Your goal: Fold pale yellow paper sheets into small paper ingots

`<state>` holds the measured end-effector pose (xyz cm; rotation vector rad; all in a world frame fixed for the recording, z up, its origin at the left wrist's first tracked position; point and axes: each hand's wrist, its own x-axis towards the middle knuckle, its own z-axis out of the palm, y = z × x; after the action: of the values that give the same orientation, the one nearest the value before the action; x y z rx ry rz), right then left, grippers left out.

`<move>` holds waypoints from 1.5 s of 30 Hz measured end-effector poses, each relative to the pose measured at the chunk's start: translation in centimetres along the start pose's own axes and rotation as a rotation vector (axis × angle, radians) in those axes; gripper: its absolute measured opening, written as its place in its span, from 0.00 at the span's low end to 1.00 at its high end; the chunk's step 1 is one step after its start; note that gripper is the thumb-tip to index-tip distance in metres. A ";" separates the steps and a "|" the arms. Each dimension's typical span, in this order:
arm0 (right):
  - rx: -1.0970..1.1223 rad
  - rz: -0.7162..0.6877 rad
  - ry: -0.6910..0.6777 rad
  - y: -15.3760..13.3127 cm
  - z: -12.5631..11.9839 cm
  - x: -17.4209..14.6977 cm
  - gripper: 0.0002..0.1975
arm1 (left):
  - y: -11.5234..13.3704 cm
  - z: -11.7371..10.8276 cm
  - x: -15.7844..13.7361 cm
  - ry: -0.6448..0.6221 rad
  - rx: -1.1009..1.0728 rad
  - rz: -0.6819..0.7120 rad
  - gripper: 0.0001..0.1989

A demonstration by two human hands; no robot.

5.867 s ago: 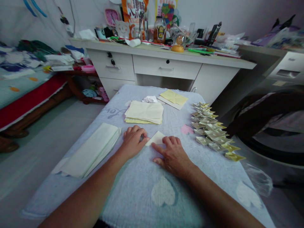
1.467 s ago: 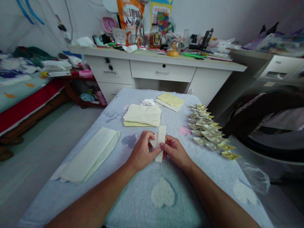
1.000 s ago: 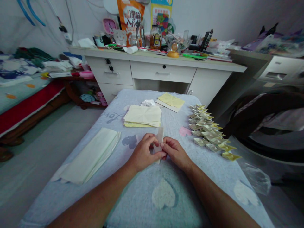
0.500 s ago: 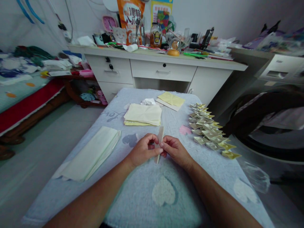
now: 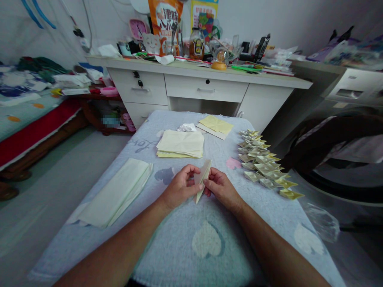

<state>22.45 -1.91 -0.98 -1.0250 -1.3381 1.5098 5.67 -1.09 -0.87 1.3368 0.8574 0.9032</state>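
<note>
Between my two hands is a small piece of folded paper [image 5: 203,177], pale and narrow, standing on edge with its layers slightly parted. My left hand [image 5: 183,182] pinches its left side between thumb and fingers. On the other side my right hand [image 5: 220,185] grips it, thumb toward me. Beyond them lies a stack of cream and yellow paper sheets [image 5: 180,142]. Rows of folded paper boats [image 5: 265,163] stand along the table's right side. A long folded bundle of pale paper [image 5: 118,191] rests to the left of my left arm.
A blue patterned cloth [image 5: 176,247] covers the table. At its far end are a crumpled white tissue [image 5: 187,127] and two loose sheets [image 5: 216,124]. Behind stands a cluttered white desk [image 5: 206,85]. A washing machine [image 5: 353,89] is on the right, a bed [image 5: 38,111] on the left.
The folded paper has turned and spread: a narrow strip before, it now shows a wider face and a gap between layers. Both hands stay in nearly the same place.
</note>
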 end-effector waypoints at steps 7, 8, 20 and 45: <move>-0.031 -0.046 0.132 0.7 0.6 0.2 0.10 | -0.6 1.5 -0.4 0.120 0.315 0.296 0.39; -0.040 -0.049 0.136 0.8 0.6 0.2 0.10 | -0.7 1.6 -0.5 0.120 0.330 0.310 0.41; -0.454 -0.216 0.362 0.9 -0.1 0.0 0.03 | 0.0 1.2 -0.3 0.113 0.253 0.124 0.37; -1.156 -0.717 0.307 -0.1 0.7 -0.8 0.10 | 0.1 0.8 0.2 0.066 -0.366 -0.181 0.16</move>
<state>22.09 -2.90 -0.78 -1.1463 -2.0577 -0.0516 6.48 -1.27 -0.77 0.9032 0.8041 0.9148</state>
